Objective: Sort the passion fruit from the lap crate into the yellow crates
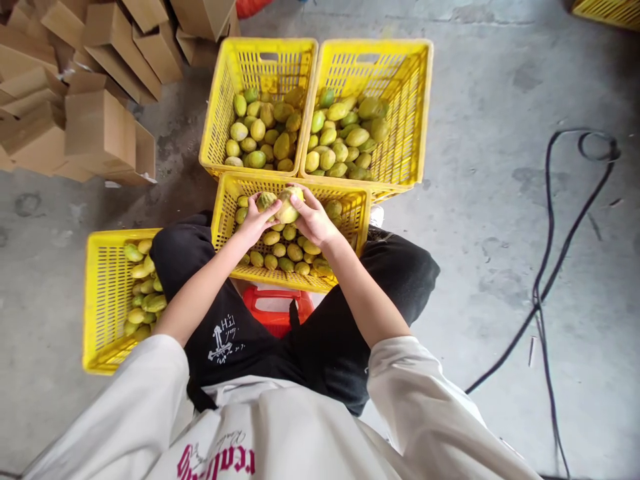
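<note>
My left hand (256,219) is closed around a greenish-yellow fruit (265,200). Right beside it, my right hand (314,219) grips a second, paler fruit (289,205). Both hands hover over the near yellow crate (350,200), which sits between my knees and holds several of the same fruits. The two held fruits touch each other above the crate's far rim.
Two more yellow crates of fruit stand side by side beyond it, left (220,100) and right (417,100). Another crate (97,300) lies by my left leg. Cardboard boxes (100,127) pile up at far left. A black cable (550,267) snakes across the concrete floor at right. I sit on a red stool (277,307).
</note>
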Available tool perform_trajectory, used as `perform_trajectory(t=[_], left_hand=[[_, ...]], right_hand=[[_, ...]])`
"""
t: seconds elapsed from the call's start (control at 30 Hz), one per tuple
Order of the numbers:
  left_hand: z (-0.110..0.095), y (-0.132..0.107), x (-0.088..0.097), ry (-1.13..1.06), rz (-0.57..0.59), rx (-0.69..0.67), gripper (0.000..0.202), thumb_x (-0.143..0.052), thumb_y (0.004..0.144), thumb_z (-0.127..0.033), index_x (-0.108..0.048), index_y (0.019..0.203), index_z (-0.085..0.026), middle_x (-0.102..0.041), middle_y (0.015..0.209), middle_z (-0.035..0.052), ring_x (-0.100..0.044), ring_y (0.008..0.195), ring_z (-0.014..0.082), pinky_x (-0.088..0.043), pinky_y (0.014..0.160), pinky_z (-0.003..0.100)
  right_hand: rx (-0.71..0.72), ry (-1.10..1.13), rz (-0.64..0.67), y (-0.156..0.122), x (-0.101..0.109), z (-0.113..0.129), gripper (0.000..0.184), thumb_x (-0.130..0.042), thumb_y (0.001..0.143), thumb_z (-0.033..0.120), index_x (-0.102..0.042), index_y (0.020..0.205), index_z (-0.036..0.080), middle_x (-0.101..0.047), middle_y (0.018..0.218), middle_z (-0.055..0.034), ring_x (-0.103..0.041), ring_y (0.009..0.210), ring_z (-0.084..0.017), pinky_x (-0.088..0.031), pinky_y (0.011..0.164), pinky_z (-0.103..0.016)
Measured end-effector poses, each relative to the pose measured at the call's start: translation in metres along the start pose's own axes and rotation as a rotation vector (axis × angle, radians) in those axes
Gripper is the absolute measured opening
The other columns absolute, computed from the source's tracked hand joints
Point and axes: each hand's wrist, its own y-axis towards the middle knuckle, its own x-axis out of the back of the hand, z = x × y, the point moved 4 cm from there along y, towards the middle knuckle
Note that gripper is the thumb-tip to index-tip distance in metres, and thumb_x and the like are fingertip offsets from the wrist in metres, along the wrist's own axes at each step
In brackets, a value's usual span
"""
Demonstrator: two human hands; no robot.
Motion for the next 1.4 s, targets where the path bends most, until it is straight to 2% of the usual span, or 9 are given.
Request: perform_trajectory(t=[0.33, 0.43, 0.67, 0.87, 0.97, 1.07, 1.2, 1.3, 1.4], left_hand=[[0.001, 0.010, 0.008, 0.009, -0.061, 0.006, 0.067, -0.106, 0.104, -0.009, -0.064, 0.149, -0.036, -0.077, 0.166, 0.0098, -0.073, 0.171, 0.0369, -0.070, 0.132, 0.057], [0.001, 0.010, 0.010, 0.001, -0.076, 0.012, 0.061, -0.102, 0.107, -0.007, -0.064, 0.144, -0.036, -0.077, 0.166, 0.0093, -0.073, 0.171, 0.0344, -0.072, 0.129, 0.054], [0.004, 0.011, 0.013, 0.050, -0.018, 0.060, 0.062, -0.099, 0.112, -0.015, -0.057, 0.151, -0.040, -0.073, 0.177, 0.0101, -0.067, 0.177, 0.0344, -0.062, 0.142, 0.063], [0.009, 0.008, 0.007, 0.093, 0.001, 0.089, 0.049, -0.093, 0.118, -0.018, -0.054, 0.141, -0.036, -0.069, 0.182, 0.0102, -0.068, 0.174, 0.0310, -0.064, 0.141, 0.059], [0.017, 0.007, 0.003, 0.116, 0.006, 0.121, 0.051, -0.097, 0.116, -0.021, -0.054, 0.139, -0.036, -0.070, 0.179, 0.0103, -0.072, 0.169, 0.0310, -0.068, 0.135, 0.057], [0.021, 0.008, 0.001, 0.133, -0.005, 0.124, 0.056, -0.103, 0.109, -0.022, -0.057, 0.138, -0.036, -0.076, 0.169, 0.0102, -0.074, 0.164, 0.0318, -0.071, 0.129, 0.054], [0.015, 0.008, 0.000, 0.133, -0.059, 0.065, 0.054, -0.105, 0.107, -0.020, -0.055, 0.126, -0.032, -0.078, 0.162, 0.0111, -0.078, 0.158, 0.0317, -0.071, 0.127, 0.051], [0.009, 0.004, -0.002, 0.144, -0.079, 0.051, 0.050, -0.099, 0.112, -0.017, -0.052, 0.122, -0.031, -0.080, 0.159, 0.0109, -0.080, 0.156, 0.0307, -0.069, 0.127, 0.050], [0.008, -0.002, -0.004, 0.183, -0.069, 0.070, 0.057, -0.104, 0.107, -0.013, -0.051, 0.122, -0.031, -0.083, 0.147, 0.0081, -0.083, 0.146, 0.0289, -0.068, 0.127, 0.048]], right_hand=[[0.022, 0.100, -0.080, 0.005, 0.000, -0.006, 0.093, -0.127, 0.059, 0.077, -0.066, 0.117, 0.039, -0.078, 0.107, 0.0030, -0.082, 0.111, -0.030, -0.080, 0.105, -0.053], [0.014, 0.110, -0.098, 0.006, -0.004, -0.006, 0.088, -0.127, 0.060, 0.066, -0.063, 0.114, 0.038, -0.077, 0.105, 0.0031, -0.083, 0.117, -0.031, -0.080, 0.105, -0.053], [-0.048, 0.112, -0.161, 0.006, -0.003, -0.007, 0.076, -0.120, 0.067, 0.045, -0.058, 0.109, 0.037, -0.077, 0.102, 0.0017, -0.083, 0.133, -0.035, -0.083, 0.099, -0.053], [-0.045, 0.089, -0.207, 0.000, 0.005, -0.016, 0.079, -0.122, 0.069, 0.061, -0.061, 0.112, 0.037, -0.078, 0.109, 0.0026, -0.079, 0.109, -0.027, -0.077, 0.084, -0.041], [-0.007, 0.044, -0.261, -0.004, 0.010, -0.017, 0.081, -0.121, 0.070, 0.073, -0.063, 0.114, 0.036, -0.077, 0.111, 0.0040, -0.076, 0.107, -0.023, -0.073, 0.087, -0.035], [-0.034, 0.041, -0.262, -0.010, 0.014, -0.013, 0.078, -0.113, 0.075, 0.078, -0.063, 0.117, 0.036, -0.077, 0.115, 0.0025, -0.078, 0.116, -0.026, -0.075, 0.099, -0.039], [-0.096, 0.076, -0.179, -0.023, 0.019, -0.005, 0.078, -0.114, 0.072, 0.070, -0.065, 0.123, 0.037, -0.082, 0.121, 0.0011, -0.081, 0.128, -0.032, -0.076, 0.111, -0.050], [-0.080, 0.037, -0.140, -0.032, 0.020, 0.000, 0.087, -0.121, 0.069, 0.073, -0.065, 0.126, 0.039, -0.085, 0.121, 0.0020, -0.083, 0.127, -0.032, -0.076, 0.111, -0.051], [-0.058, 0.010, -0.127, -0.034, 0.019, 0.001, 0.091, -0.123, 0.068, 0.079, -0.064, 0.125, 0.039, -0.082, 0.114, 0.0033, -0.083, 0.119, -0.030, -0.077, 0.107, -0.049]])
